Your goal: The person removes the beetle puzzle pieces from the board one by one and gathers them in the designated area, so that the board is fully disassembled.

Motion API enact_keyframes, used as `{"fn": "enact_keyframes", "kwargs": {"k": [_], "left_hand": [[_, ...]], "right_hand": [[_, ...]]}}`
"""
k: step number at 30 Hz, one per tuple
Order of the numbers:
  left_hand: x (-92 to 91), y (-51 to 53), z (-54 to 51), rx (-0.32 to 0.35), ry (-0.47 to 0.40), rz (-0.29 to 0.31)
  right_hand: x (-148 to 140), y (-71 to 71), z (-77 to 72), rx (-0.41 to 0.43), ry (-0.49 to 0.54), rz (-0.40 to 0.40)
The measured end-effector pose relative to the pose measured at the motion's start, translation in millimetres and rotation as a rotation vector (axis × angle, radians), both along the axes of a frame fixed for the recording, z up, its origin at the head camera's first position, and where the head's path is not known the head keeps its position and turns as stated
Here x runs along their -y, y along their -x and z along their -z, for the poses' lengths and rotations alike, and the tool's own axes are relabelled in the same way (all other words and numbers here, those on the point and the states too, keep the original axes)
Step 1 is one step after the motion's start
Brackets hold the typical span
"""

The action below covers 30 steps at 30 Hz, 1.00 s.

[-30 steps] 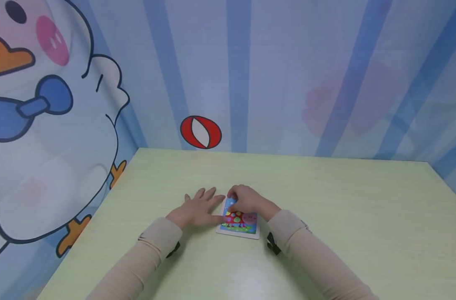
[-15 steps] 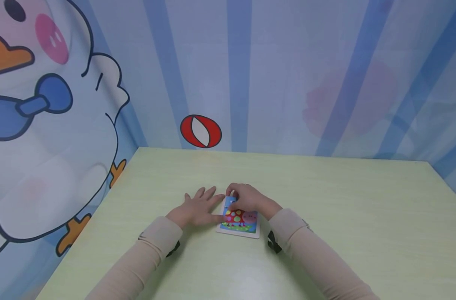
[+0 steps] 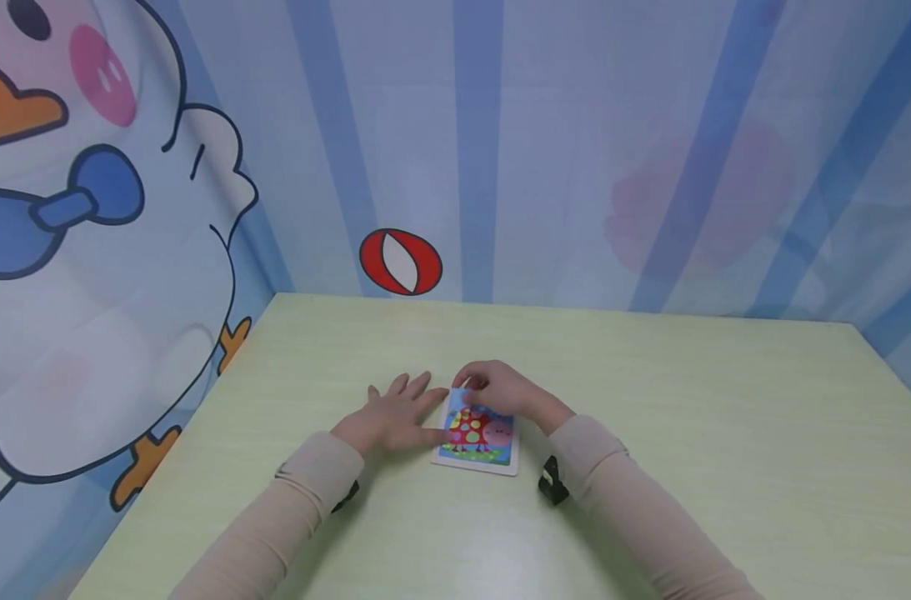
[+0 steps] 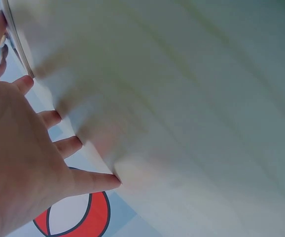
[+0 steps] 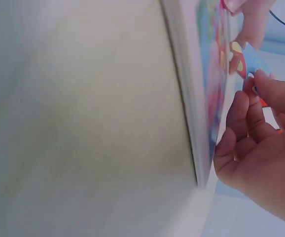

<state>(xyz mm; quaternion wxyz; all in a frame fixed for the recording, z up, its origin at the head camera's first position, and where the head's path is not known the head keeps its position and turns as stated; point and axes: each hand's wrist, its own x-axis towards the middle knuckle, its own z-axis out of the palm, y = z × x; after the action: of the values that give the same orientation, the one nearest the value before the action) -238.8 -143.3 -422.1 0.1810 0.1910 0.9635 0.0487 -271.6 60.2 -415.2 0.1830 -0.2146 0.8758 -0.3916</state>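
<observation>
1. Puzzle board point(image 3: 476, 457): lies flat on the pale yellow-green table point(image 3: 688, 442), near its middle, between the two hands. Squarish, whitish rim, thin layered edge in the right wrist view.
2. Picture on it: bug with red body, yellow, green and other coloured dots, thin legs, pink smiling face at the right. Blue background, green ground along the near edge. Upper part is partly behind the right hand.
3. Loose piece point(image 5: 252, 58): mostly blue, with a red patch and yellow spots along one side. Held tilted, over the board's far left part. Can't tell if its lower edge touches the board.
4. Right hand point(image 3: 503, 392): thumb and fingertips pinch the piece; the other fingers curl in beneath.
5. Left hand point(image 3: 391, 421): fingers spread wide, tips down on the table. Thumb lies against the board's left rim; index tip is just beside the far left corner.
6. Behind: blue striped backdrop point(image 3: 545, 167), red and white ball printed low on it.
</observation>
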Motion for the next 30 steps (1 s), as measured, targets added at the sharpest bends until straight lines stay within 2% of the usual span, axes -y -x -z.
{"fn": "enact_keyframes", "kwargs": {"k": [7, 14, 22, 30], "left_hand": [[-1.3, -0.1, -0.1, 0.001, -0.012, -0.015], [-1.5, -1.4, -1.1, 0.009, -0.029, -0.025], [-0.6, -1.4, -0.9, 0.0, -0.031, -0.018], [-0.7, -2.5, -1.6, -0.006, -0.039, -0.02]], "right_hand": [[-22.1, 5.9, -7.2, 0.009, 0.029, 0.082], [-59.0, 14.9, -10.4, 0.009, 0.042, 0.14], [-101.0, 19.6, -11.1, -0.02, 0.007, 0.19], [-121.8, 23.6, -6.1, -0.021, -0.045, 0.246]]}}
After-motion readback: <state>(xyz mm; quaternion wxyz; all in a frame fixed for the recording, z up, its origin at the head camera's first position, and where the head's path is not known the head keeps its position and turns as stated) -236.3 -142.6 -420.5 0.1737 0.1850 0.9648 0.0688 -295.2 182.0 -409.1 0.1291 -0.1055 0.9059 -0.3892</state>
